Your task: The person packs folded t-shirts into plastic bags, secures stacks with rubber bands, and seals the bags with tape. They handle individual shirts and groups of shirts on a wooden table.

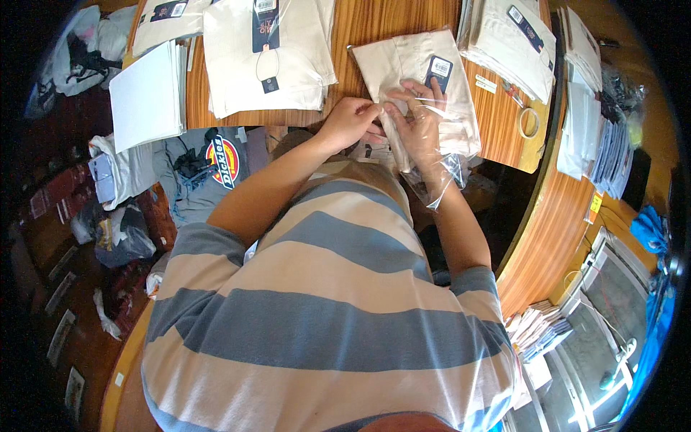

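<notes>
A folded beige garment [403, 68] with a dark tag lies in a clear plastic bag [439, 176] at the near edge of the wooden table [360, 29]. My left hand [348, 121] pinches the bag's open edge at the garment's near left corner. My right hand [419, 124] sits right beside it, fingers spread over the garment and thumb meeting the left hand's pinch. Clear film drapes over the right wrist and hangs off the table edge.
Stacks of folded beige garments [270, 54] and white sheets [147, 93] lie to the left, and more folded stacks [515, 43] to the right. A tape roll [529, 122] rests near the table's right corner. Clothes and bags [191, 169] are piled on the floor at left.
</notes>
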A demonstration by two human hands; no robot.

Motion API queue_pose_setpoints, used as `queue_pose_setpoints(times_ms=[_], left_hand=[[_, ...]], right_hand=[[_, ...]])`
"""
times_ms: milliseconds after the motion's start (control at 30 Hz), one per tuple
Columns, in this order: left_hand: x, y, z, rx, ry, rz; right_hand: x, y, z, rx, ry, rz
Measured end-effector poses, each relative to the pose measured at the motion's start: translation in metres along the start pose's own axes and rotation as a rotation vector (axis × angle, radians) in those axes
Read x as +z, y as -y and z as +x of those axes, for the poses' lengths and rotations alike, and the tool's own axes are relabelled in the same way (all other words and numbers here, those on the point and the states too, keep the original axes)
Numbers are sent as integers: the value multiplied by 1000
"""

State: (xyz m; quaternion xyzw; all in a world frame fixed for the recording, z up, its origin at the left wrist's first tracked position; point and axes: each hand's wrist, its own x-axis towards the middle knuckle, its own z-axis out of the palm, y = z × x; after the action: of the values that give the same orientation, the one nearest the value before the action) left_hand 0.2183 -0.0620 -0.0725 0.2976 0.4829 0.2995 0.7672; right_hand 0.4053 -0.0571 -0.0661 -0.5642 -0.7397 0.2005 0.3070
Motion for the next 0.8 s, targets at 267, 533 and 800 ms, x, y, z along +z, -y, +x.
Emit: queue_pose_setpoints(times_ms=[267,533,800], left_hand=[[-1,2,-2,13,21,-19],[-1,-1,0,-46,14,-14],[-1,-1,-3,21,16,-23]], right_hand=[[6,3,-3,-5,-28,-87],[6,-12,-3,11,19,-27],[2,0,1,-5,-14,32]])
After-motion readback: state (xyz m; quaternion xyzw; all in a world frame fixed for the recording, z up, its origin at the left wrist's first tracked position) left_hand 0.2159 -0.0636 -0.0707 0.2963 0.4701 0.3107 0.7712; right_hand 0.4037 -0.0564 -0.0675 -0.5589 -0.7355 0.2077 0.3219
